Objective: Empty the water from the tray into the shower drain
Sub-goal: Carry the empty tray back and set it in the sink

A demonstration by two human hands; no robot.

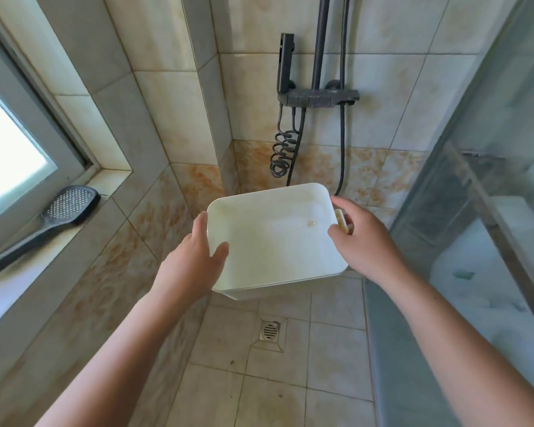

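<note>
Gripping tray (278, 238) between both hands' fingers (202, 224)

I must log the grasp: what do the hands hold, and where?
Both hold the white rectangular plastic tray: left hand on its left rim, right hand on its right rim.

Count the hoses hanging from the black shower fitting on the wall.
3 at least: a coiled hose at the left, a plain hose right beside it, and a long hose at the right, dropping behind the white tray. Overlap may hide another.
</note>
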